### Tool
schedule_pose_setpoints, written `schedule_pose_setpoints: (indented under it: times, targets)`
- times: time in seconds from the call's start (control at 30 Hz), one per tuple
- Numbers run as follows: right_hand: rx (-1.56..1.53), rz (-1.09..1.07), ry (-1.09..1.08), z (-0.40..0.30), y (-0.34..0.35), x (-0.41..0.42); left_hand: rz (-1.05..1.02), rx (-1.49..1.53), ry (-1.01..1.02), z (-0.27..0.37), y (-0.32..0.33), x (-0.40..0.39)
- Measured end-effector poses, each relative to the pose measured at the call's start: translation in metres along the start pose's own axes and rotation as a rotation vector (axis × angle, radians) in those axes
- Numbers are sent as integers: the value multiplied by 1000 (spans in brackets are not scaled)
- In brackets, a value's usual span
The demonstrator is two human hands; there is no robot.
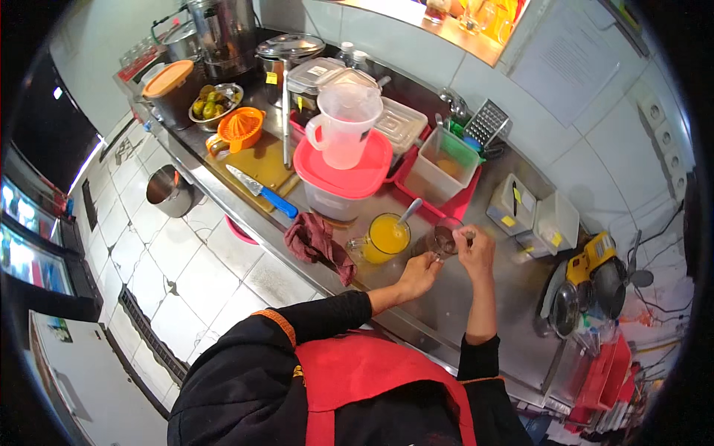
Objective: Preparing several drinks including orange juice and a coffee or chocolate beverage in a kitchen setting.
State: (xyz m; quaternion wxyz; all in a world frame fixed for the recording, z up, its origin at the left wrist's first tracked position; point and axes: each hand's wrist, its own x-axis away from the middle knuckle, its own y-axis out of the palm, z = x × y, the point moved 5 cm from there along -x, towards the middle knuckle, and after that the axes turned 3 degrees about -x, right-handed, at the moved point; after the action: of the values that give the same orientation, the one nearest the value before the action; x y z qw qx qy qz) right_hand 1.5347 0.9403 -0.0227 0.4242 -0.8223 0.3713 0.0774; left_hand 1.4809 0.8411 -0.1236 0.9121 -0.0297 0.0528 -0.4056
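My left hand [422, 277] grips a clear glass mug [444, 238], apparently by its handle, low over the steel counter. Dark brown contents show inside this mug. At its far-right rim, my right hand [477, 251] pinches what looks like a metal spoon handle; its lower end is hidden. Left of both hands stands a glass mug of orange juice [386, 237], its handle towards the left. A metal spoon [411, 209] leans in the juice. A crumpled maroon cloth [317, 245] lies by the counter's front edge, beside the juice mug.
A blue-handled knife [273, 198] lies across a cutting board [268, 164], near an orange citrus juicer [242, 128]. A plastic pitcher [348, 125] stands on a red-lidded tub [340, 200]. Further right are a square container [443, 167], lidless boxes [513, 203] and a yellow-black appliance [591, 259].
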Motion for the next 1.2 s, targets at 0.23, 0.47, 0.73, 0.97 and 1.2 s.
schedule_pose_setpoints:
  times: [0.23, 0.47, 0.73, 0.97, 1.2]
  targets:
    - [31, -28, -15, -20, -5, 12, -270, -28, -21, 5, -23, 15]
    - [20, -128, 44, -92, -12, 39, -483, 304, -250, 17, -67, 59]
    - [-157, -265, -38, -203, 44, 47, -576, 484, -487, 41, -195, 100]
    - [-218, -279, -218, -278, 140, 12, -369, 437, -372, 46, -325, 105]
    - [-341, -254, -287, -323, 223, -45, -26, 424, -326, 40, -428, 81]
